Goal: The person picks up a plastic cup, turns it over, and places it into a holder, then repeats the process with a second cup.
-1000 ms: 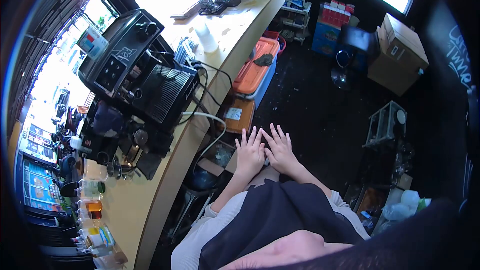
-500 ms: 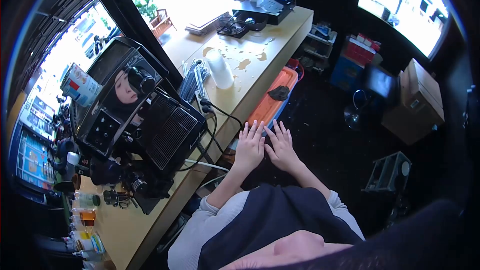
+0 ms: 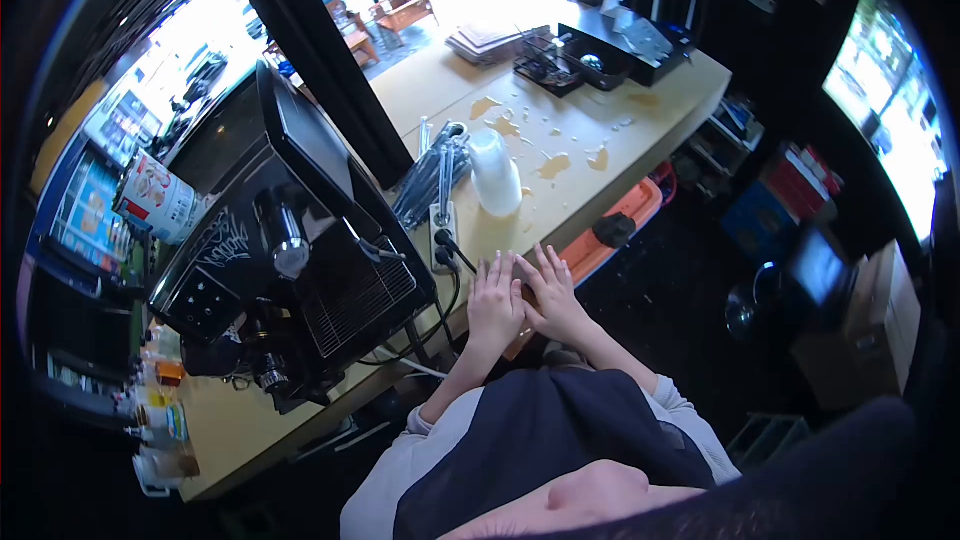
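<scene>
My left hand (image 3: 494, 305) is held in front of my body near the counter's edge, palm down, fingers spread and holding nothing. Beside it, my right hand (image 3: 553, 298) is also palm down with fingers apart and nothing in them. The two hands are side by side, thumbs close together. Just beyond them on the wooden counter (image 3: 480, 235) stands a stack of white translucent cups (image 3: 496, 175). A power strip (image 3: 442, 230) with black plugs lies to its left. Brown liquid puddles (image 3: 553, 166) are spread behind the cups.
An espresso machine (image 3: 290, 230) stands at the left with a can (image 3: 160, 198) on top. Wrapped straws (image 3: 432, 180) lie by the cups. A black tray (image 3: 555, 65) is farther back. An orange bin (image 3: 635, 208) and cardboard box (image 3: 880, 310) are at the right.
The view has shifted, so the counter, cups and power strip appear closer to my hands. Both hands remain spread side by side, now nearer the counter's edge.
</scene>
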{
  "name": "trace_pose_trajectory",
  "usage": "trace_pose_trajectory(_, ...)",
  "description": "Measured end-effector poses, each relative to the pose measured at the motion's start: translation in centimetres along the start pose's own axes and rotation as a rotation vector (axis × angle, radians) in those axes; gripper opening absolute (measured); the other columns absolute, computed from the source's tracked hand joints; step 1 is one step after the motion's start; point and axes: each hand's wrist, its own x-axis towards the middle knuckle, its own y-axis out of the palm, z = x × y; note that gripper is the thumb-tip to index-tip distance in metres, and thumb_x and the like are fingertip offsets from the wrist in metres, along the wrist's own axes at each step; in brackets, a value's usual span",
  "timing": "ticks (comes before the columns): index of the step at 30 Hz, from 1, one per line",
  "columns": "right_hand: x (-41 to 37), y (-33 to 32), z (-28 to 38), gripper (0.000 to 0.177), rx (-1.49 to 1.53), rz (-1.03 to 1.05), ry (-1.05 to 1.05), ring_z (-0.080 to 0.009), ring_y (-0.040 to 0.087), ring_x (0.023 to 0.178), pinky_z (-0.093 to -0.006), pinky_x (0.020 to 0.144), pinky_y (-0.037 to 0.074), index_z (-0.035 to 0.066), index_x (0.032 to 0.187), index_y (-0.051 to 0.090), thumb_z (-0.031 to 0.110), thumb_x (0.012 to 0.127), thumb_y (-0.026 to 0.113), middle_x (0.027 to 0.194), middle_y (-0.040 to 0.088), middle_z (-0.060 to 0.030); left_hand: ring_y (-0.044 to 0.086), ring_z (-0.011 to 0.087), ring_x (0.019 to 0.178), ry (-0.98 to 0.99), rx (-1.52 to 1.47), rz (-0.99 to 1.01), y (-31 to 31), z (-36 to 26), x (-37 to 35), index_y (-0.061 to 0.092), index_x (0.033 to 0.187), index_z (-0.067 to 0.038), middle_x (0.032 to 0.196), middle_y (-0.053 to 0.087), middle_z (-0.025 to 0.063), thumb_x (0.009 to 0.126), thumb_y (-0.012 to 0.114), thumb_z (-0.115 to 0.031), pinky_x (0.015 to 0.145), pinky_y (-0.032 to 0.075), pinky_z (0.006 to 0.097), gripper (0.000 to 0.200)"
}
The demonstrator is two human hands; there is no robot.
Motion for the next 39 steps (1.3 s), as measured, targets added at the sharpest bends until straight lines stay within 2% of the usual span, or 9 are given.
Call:
trace_pose_trajectory(7,7.8,-3.3,-4.1,0.067,0.033,0.007,-0.273,-0.0445,0.021,0.144,-0.0536,0.117,0.019,0.008,0.147,0.036,0.023,0.086,0.061,0.156,0.023,-0.0241,0.039,0.0367,0.138,-0.296,0.111,-0.076,1.0,0.1,8.0,0.043,0.146,-0.009,0.144,0.050,0.0152,0.100,0.040,-0.030,0.115,0.023,0.0573,0.050)
trace_pose_trajectory(13,13.6,-4.3,-7.3,0.065,0.261,-0.111,-0.336,-0.0440,0.028,0.140,-0.0503,0.114,0.027,0.007,0.146,0.039,0.020,0.086,0.062,0.153,0.030,-0.0237,0.028,0.0324,0.145,-0.385,0.164,-0.139,3.0,2.9,12.9,0.032,0.150,-0.006,0.152,0.041,0.0126,0.096,0.047,-0.039,0.118,0.016,0.0561,0.065)
trace_pose_trajectory(16,17.5,-3.5,-8.4,0.075,0.382,-0.185,-0.360,-0.0425,0.034,0.138,-0.0494,0.113,0.030,0.005,0.147,0.036,0.014,0.080,0.070,0.150,0.035,-0.0231,0.030,0.0327,0.144,-0.419,0.183,-0.200,4.2,3.5,14.4,0.032,0.150,-0.006,0.151,0.040,0.0150,0.086,0.061,-0.050,0.118,0.017,0.0558,0.082)
trace_pose_trajectory(18,20.4,-2.8,-9.1,0.087,0.456,-0.246,-0.393,-0.0389,0.040,0.136,-0.0483,0.110,0.034,0.003,0.147,0.033,0.014,0.074,0.078,0.149,0.039,-0.0220,0.035,0.0338,0.142,-0.486,0.117,-0.256,4.3,3.3,15.6,0.034,0.148,-0.006,0.147,0.044,0.0176,0.071,0.075,-0.055,0.116,0.019,0.0578,0.100)
trace_pose_trajectory(21,24.0,-1.6,-9.2,0.090,0.610,-0.193,-0.384,-0.0369,0.046,0.132,-0.0474,0.108,0.038,0.003,0.147,0.033,0.018,0.072,0.082,0.147,0.042,-0.0219,0.041,0.0349,0.137,-0.522,0.164,-0.262,5.1,3.7,17.4,0.038,0.145,-0.005,0.141,0.051,0.0180,0.063,0.081,-0.054,0.114,0.022,0.0608,0.105)
trace_pose_trajectory(22,25.1,-0.8,-9.2,0.095,0.621,-0.240,-0.434,-0.0355,0.054,0.124,-0.0461,0.101,0.045,0.003,0.146,0.034,0.024,0.070,0.086,0.139,0.050,-0.0217,0.041,0.0349,0.137,-0.536,0.165,-0.270,5.3,3.7,17.8,0.038,0.145,-0.005,0.141,0.051,0.0180,0.063,0.081,-0.054,0.114,0.022,0.0608,0.105)
trace_pose_trajectory(26,25.7,1.1,-9.0,0.092,0.643,-0.157,-0.350,-0.0367,0.061,0.112,-0.0439,0.092,0.051,0.004,0.139,0.039,0.036,0.068,0.088,0.127,0.057,-0.0203,0.050,0.0337,0.130,-0.549,0.146,-0.357,6.7,4.3,19.3,0.046,0.137,-0.005,0.129,0.059,0.0179,0.061,0.082,-0.053,0.111,0.025,0.0631,0.097)
trace_pose_trajectory(32,26.1,0.7,-9.1,0.078,0.754,-0.110,-0.273,-0.0334,0.064,0.105,-0.0420,0.089,0.051,0.001,0.130,0.044,0.028,0.071,0.087,0.112,0.063,-0.0208,0.061,0.0304,0.115,-0.540,0.085,-0.356,7.6,4.9,19.2,0.050,0.130,-0.002,0.119,0.064,0.0163,0.058,0.085,-0.053,0.109,0.030,0.0618,0.095)
trace_pose_trajectory(39,26.8,0.0,-9.1,0.075,0.681,-0.152,-0.346,-0.0326,0.065,0.105,-0.0408,0.089,0.051,-0.001,0.130,0.045,0.028,0.073,0.085,0.113,0.063,-0.0203,0.063,0.0294,0.111,-0.528,0.026,-0.333,8.1,5.2,19.3,0.049,0.131,-0.001,0.117,0.064,0.0164,0.055,0.087,-0.055,0.104,0.037,0.0577,0.101)
